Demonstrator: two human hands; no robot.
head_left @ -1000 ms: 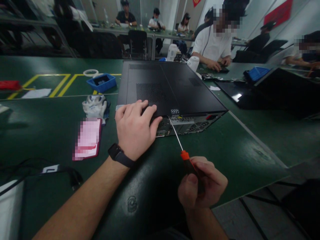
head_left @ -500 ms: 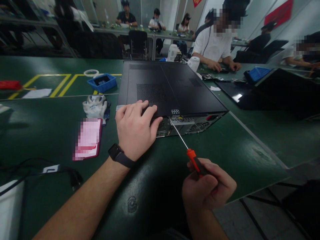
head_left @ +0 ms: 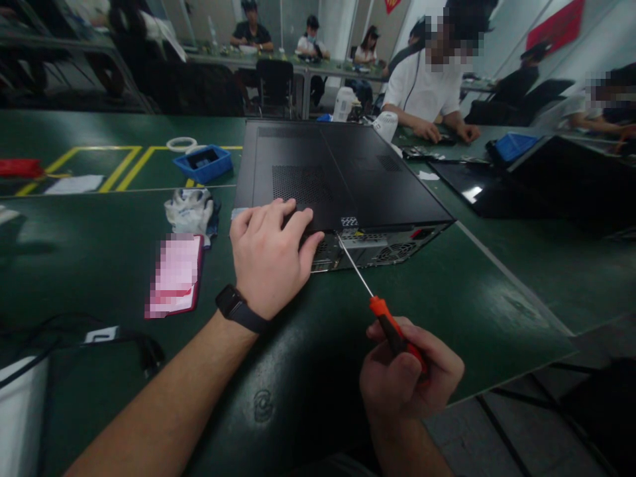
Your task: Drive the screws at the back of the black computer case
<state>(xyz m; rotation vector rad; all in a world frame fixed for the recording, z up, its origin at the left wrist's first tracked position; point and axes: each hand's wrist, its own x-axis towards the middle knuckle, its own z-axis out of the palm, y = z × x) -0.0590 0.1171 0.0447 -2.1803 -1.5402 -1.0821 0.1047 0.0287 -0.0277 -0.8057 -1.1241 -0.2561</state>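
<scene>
A black computer case [head_left: 382, 165] lies on its side on the green table, its rear panel with fan grille facing me. My left hand [head_left: 273, 258], a dark watch on its wrist, rests with fingers spread on the near left edge of the case, thumb over the rear edge. In my right hand [head_left: 410, 374] is a screwdriver [head_left: 390, 321] with a red and black handle, fingers wrapped round it. Its long shaft slants up to the top edge of the rear panel, where the tip meets the case. Whatever the tip touches is too small to make out.
Left of the case lie a pink-framed phone [head_left: 176, 275], whitish gloves [head_left: 191, 212] and a blue bin [head_left: 203, 164]. Black cables [head_left: 149, 351] run at the lower left. Across the table a co-worker [head_left: 427, 86] sits near a dark flat panel [head_left: 561, 185].
The screwdriver handle has turned in my right hand, showing more red. That hand has shifted slightly left. My left hand and the case stay in place.
</scene>
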